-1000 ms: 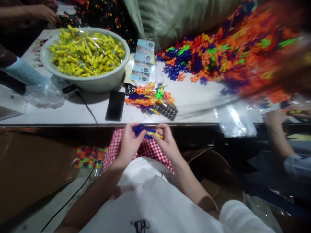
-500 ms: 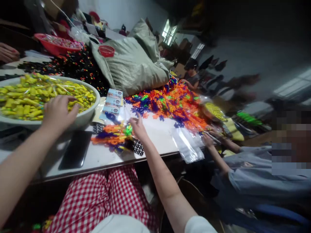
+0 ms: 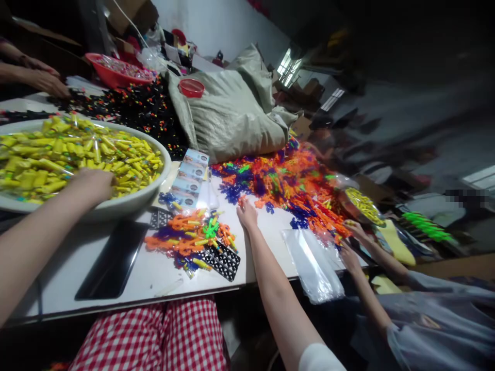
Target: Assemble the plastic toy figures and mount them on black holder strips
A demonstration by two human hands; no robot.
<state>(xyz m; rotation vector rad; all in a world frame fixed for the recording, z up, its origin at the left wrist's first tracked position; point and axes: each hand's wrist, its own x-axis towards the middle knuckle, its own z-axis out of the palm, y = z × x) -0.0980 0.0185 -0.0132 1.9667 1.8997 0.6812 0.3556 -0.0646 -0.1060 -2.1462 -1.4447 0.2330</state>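
Note:
My left hand (image 3: 92,184) reaches into a wide white bowl (image 3: 152,191) heaped with yellow wrapped packets (image 3: 77,149). It rests on the packets at the near rim, and its fingers are bent down among them and hidden. My right hand (image 3: 246,212) is stretched forward over the white table (image 3: 154,281). Its fingers lie out flat at the near edge of a big pile of orange, blue and green plastic pieces (image 3: 288,180) and hold nothing. A smaller heap of the same pieces (image 3: 189,237) lies between my arms, partly on a black patterned card (image 3: 223,262).
A black phone (image 3: 112,263) lies near the table's front edge. Printed cards (image 3: 190,174) sit by the bowl, and clear bags (image 3: 313,264) hang over the edge. A grey sack (image 3: 232,113), black pieces (image 3: 135,108) and a red bowl (image 3: 116,72) stand behind. Other people's hands (image 3: 353,242) (image 3: 44,80) work nearby.
My hands left my lap, where they held blue pieces, and rose to the table. The left went to the yellow packets. The right moved past the small heap to the big pile.

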